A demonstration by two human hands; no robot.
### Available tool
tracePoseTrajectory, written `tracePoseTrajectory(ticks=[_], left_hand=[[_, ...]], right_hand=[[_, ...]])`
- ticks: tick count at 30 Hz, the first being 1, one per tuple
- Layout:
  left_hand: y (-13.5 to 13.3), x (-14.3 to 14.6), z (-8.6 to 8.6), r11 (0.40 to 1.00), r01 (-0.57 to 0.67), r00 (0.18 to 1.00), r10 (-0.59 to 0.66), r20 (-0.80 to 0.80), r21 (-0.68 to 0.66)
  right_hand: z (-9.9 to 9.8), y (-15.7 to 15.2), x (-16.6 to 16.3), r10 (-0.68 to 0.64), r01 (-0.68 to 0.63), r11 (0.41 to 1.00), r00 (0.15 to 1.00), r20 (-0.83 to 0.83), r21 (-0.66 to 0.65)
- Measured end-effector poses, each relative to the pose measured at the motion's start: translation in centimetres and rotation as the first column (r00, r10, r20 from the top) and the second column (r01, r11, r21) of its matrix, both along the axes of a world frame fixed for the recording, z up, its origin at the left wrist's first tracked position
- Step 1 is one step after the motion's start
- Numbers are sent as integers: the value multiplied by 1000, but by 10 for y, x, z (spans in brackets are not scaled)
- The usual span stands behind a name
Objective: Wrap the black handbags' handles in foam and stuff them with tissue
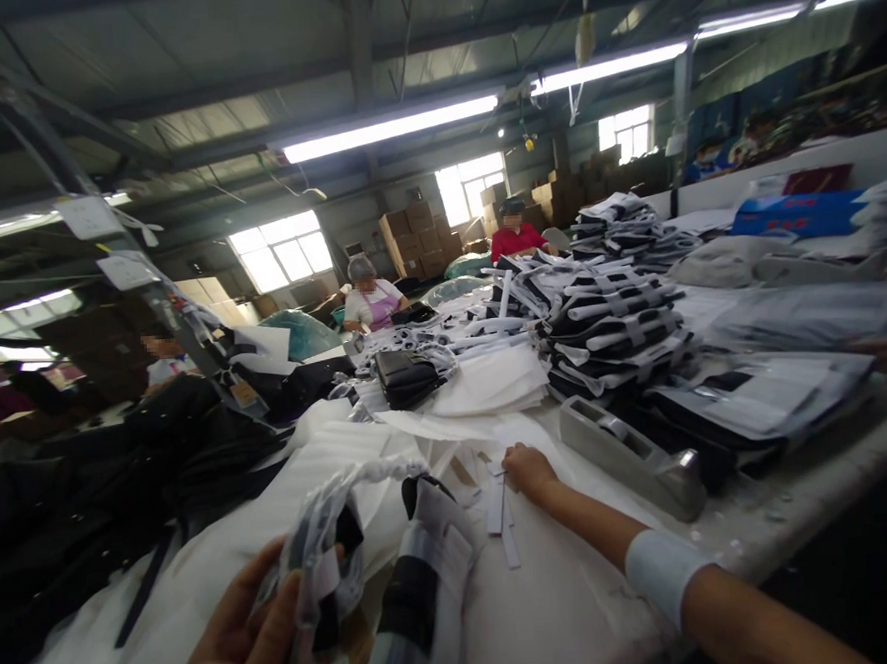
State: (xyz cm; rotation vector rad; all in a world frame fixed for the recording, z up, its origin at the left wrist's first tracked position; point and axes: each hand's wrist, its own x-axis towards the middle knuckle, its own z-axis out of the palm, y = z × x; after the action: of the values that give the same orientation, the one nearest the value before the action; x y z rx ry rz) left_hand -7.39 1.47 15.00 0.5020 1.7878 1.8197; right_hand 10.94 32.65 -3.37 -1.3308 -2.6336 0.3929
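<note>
Currently: left hand [237, 635] sits at the near left edge, palm toward the camera, thumb and fingers closed round a wrapped black piece [329, 559] in white foam sheet, held up just above the table [565, 605]. A second wrapped piece [428, 563] stands just right of it, touching or nearly so; can't tell if the left hand grips that one too.

Right hand [528, 470] is stretched out to mid-table, knuckles up, fingers curled down. Fingertips are hidden behind the hand, so can't tell whether they pinch anything. Its arm carries a white wristband [664, 569].

Paper strips [500, 514] lie flat on the table, just left of the right hand and nearer than it, the closest one at its fingers.

Around that:
- grey tape dispenser [631, 456] just right of the right hand, on the table, angled toward the near right
- big stack of wrapped black pieces [616, 331] beyond the dispenser
- loose white foam sheets [491, 379] between that stack and a black pouch [405, 374], which is further left
- heap of black fabric [85, 494] along the left side
- blue box [797, 215] far right

Far end: one person in a pink apron [371, 301], another in a red top [517, 235], both at the same table, well apart from the near hands. Cardboard boxes [415, 236] are stacked behind them under the windows
</note>
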Motion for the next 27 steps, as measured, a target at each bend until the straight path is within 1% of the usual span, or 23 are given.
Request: tracePoseTrajectory(ticks=[3, 6, 8, 10, 11, 13, 15, 17, 18, 19, 20, 21, 22, 23, 27], left_hand=[[14, 11, 17, 999, 42, 999, -41, -13, 28], [26, 18, 22, 994, 99, 995, -97, -37, 45], [32, 19, 18, 987, 152, 988, -151, -24, 54], [36, 18, 9, 976, 207, 978, -207, 3, 66], [38, 17, 4, 971, 227, 973, -229, 19, 76], [40, 14, -6, 965, 240, 968, -245, 46, 105], [42, 11, -11, 963, 234, 968, -243, 57, 135], [41, 10, -11, 960, 247, 964, -257, 63, 130], [40, 10, -9, 957, 263, 960, -272, 62, 123], [39, 11, -6, 952, 286, 954, -293, 59, 114], [38, 12, -3, 945, 308, 948, -315, 54, 108], [37, 14, 0, 938, 329, 941, -335, 44, 104], [35, 16, 3, 933, 347, 936, -351, 26, 100], [34, 17, 5, 928, 361, 932, -362, 4, 92], [26, 22, 11, 918, 396, 916, -391, -92, 34]], right_hand=[[7, 1, 2, 13, -13, 1000, 997, -80, 4], [20, -5, 9, -19, 14, 1000, 970, -241, -22], [29, -11, 13, -80, 57, 996, 924, -374, -73], [39, -19, 17, -137, 64, 985, 856, -498, -160], [44, -24, 19, -155, 42, 977, 819, -553, -211], [57, -40, 22, -166, -50, 952, 744, -647, -302], [73, -63, 26, -158, -156, 924, 677, -719, -349], [95, -90, 31, -141, -272, 884, 619, -772, -380], [108, -104, 32, -132, -342, 850, 599, -790, -401], [120, -116, 34, -146, -434, 780, 574, -806, -451], [131, -127, 34, -156, -495, 716, 574, -804, -492], [141, -136, 33, -157, -534, 668, 579, -800, -518], [149, -142, 31, -158, -555, 640, 583, -797, -532], [154, -146, 28, -146, -554, 646, 586, -797, -525], [159, -152, 11, -46, -510, 765, 565, -824, -393]])
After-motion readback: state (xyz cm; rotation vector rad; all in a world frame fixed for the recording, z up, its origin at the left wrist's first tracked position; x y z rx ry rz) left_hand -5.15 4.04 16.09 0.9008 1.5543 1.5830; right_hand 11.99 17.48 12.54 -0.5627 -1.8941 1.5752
